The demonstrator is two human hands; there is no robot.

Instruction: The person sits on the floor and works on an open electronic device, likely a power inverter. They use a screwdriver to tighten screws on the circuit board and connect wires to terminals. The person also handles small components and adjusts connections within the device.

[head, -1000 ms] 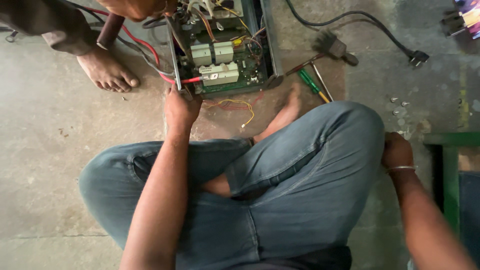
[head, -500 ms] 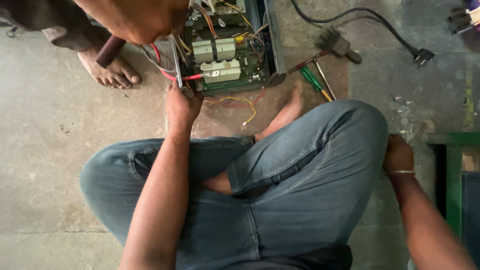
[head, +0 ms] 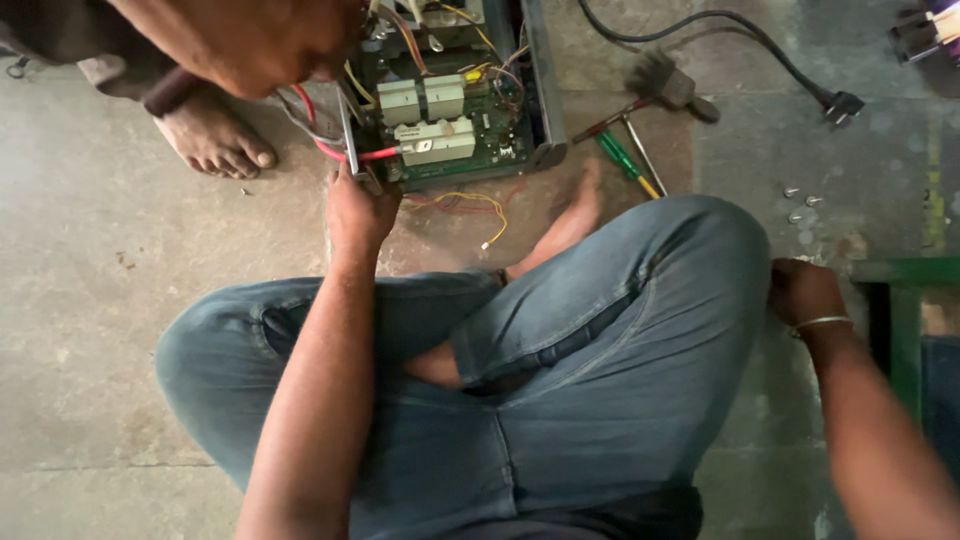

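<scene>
Leaning closer, another person's head [head: 250,45] overhangs the circuit board [head: 440,110] at left fingers [head: 350,185].

The open device [head: 450,90] is cut off at top; right hand's [head: 800,290] fingers hide behind the knee.

We sit in a repair workshop: a bare concrete floor [head: 120,330], an opened circuit unit [head: 450,100], screwdrivers [head: 625,160], a brush [head: 665,85], loose screws [head: 800,205].
</scene>
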